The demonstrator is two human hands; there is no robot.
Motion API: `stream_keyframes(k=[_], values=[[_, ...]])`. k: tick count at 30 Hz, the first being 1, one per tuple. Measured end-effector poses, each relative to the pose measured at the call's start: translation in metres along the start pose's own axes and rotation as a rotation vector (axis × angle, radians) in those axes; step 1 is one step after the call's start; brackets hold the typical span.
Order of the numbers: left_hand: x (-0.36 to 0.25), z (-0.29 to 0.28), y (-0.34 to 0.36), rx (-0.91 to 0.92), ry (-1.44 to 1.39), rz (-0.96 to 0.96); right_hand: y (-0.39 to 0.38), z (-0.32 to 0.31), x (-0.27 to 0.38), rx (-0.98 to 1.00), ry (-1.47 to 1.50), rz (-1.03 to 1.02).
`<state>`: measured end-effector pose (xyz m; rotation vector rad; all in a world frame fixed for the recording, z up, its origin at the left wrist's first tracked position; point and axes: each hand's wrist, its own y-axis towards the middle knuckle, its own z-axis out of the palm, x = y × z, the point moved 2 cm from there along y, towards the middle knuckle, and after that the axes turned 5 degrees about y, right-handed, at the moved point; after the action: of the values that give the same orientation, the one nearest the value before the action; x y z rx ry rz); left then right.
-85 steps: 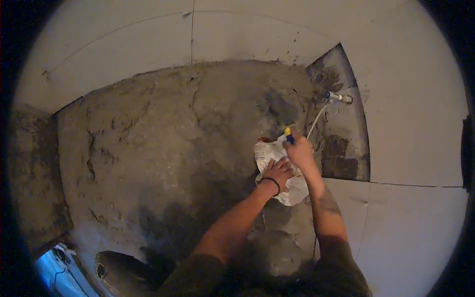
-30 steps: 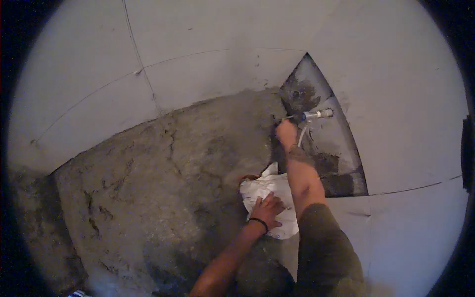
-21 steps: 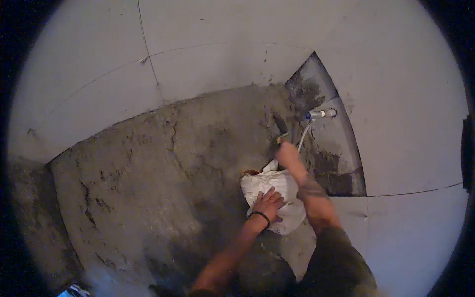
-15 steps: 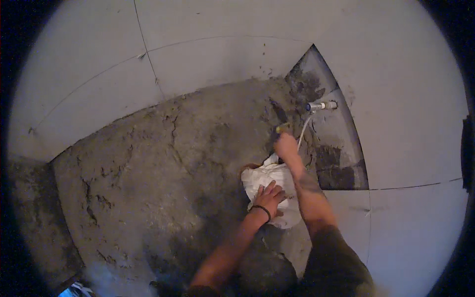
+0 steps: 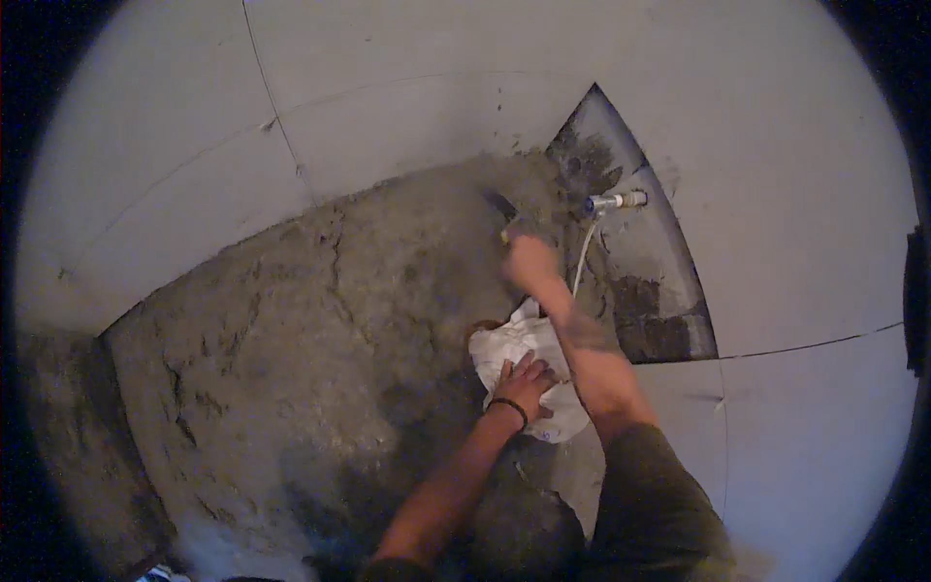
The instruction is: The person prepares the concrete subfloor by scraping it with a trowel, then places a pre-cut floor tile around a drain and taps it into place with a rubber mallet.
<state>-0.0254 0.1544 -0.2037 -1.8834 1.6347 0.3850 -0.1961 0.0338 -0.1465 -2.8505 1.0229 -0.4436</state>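
My left hand (image 5: 524,386) lies with fingers spread on a crumpled white sheet (image 5: 497,343) on the rough grey floor (image 5: 281,339). The sheet may be paper or thin plastic; a brownish edge (image 5: 484,325) shows at its far left. Beyond it, my right hand (image 5: 533,266) is closed around a hand tool (image 5: 499,204) with a dark, narrow end and a bit of yellow near the grip. That tool is blurred, so its exact kind cannot be made out. Its dark end points far left, low over the dusty floor.
A short pipe (image 5: 621,201) with a bluish end sticks out of the right wall's uncovered patch (image 5: 669,247). From it a thin pale hose (image 5: 583,254) runs down close to my right forearm. Large light tiles (image 5: 795,213) border the rough floor at the far side and right.
My right hand has swung left and slightly away with the tool. My left hand stays pressed on the white sheet. The whole view has shifted a little.
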Motion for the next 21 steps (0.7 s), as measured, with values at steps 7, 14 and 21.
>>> stream_keyframes(k=[7, 14, 21], values=[[-0.023, 0.018, 0.015, -0.063, -0.021, 0.079, 0.022, 0.033, -0.139, -0.293, -0.060, 0.287], [0.007, 0.016, 0.007, -0.075, 0.010, 0.008, -0.058, -0.007, -0.095, -0.189, -0.083, 0.065], [0.002, 0.015, 0.005, -0.067, 0.008, 0.033, -0.058, 0.022, -0.065, 0.111, -0.153, -0.027]])
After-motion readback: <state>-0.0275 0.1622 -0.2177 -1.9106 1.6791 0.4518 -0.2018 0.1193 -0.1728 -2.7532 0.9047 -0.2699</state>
